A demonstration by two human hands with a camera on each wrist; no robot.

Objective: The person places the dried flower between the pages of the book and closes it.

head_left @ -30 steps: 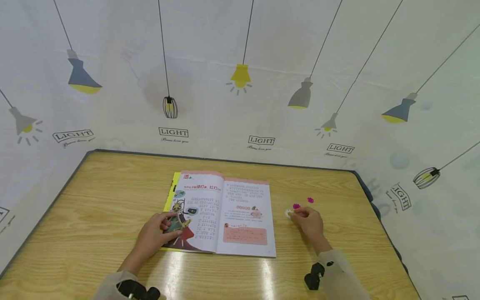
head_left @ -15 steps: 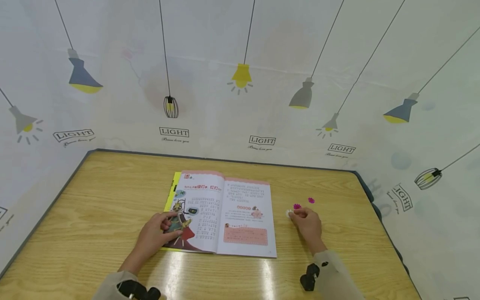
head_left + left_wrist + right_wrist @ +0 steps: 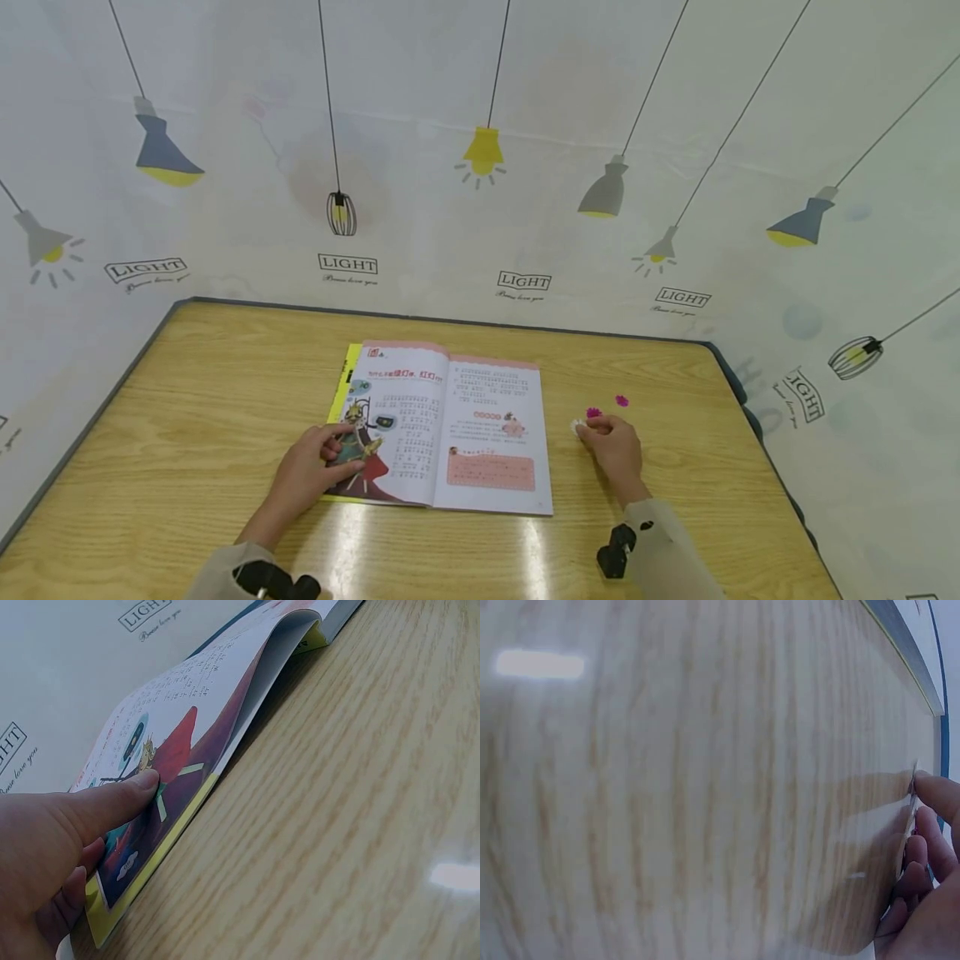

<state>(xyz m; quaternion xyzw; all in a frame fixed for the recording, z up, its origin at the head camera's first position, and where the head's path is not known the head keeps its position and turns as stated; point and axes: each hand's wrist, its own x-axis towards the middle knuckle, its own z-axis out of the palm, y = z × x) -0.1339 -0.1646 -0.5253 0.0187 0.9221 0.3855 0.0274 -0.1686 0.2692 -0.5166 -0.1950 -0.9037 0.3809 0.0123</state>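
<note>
Right hand (image 3: 617,450) pinching white flower (image 3: 577,427) at its fingertips, left hand (image 3: 302,468) loosely spread, resting on open book (image 3: 491,429).

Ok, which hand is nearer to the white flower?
Right. The right hand has its fingertips at the white flower; the left hand is on the left page of the open book, which lies between it and the flower.

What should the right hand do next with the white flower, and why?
Perhaps the right hand should gently lift the white flower: its fingertips are right at it, and the nearer pink flower lies close by, so sliding might bump it.
</note>
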